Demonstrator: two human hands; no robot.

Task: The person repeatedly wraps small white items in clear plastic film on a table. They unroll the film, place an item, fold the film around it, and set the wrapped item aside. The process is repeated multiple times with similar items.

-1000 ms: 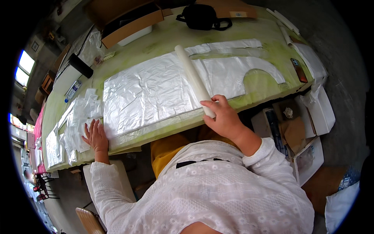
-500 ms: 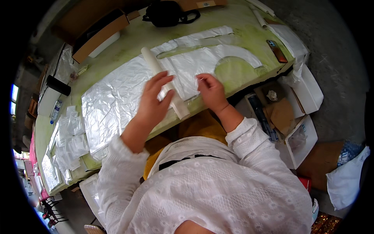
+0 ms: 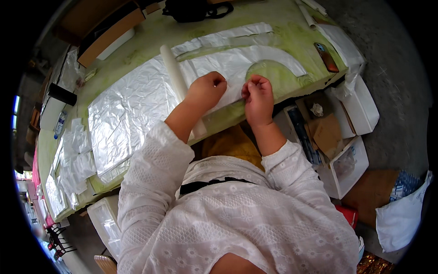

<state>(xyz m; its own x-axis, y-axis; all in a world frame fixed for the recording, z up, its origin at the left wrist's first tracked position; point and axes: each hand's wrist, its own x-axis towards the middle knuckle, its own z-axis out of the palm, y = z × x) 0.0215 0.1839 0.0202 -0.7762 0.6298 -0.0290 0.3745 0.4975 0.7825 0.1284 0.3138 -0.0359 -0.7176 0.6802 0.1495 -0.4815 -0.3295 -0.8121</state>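
My left hand (image 3: 206, 92) is raised over the table with its fingers pinched together. Facing it, a little apart, my right hand (image 3: 258, 101) is closed in a pinch as well. Anything held between the fingertips is too small to make out. Below them lies a wide, shiny, whitish plastic sheet (image 3: 125, 114), crinkled, with a curved cut-out at its right end. A pale tube-shaped roll (image 3: 172, 73) rests across the sheet, partly hidden behind my left hand and forearm.
Small clear plastic bags (image 3: 77, 157) lie in a pile at the left, near a dark cylinder (image 3: 62, 94). A phone (image 3: 325, 57) sits at the table's right edge. White foam boxes (image 3: 349, 166) stand below on the right. A black bag (image 3: 185, 10) is at the back.
My left hand has left the roll and moved right, its fingers closing into a pinch. My right hand has shifted slightly right and up, still pinched.
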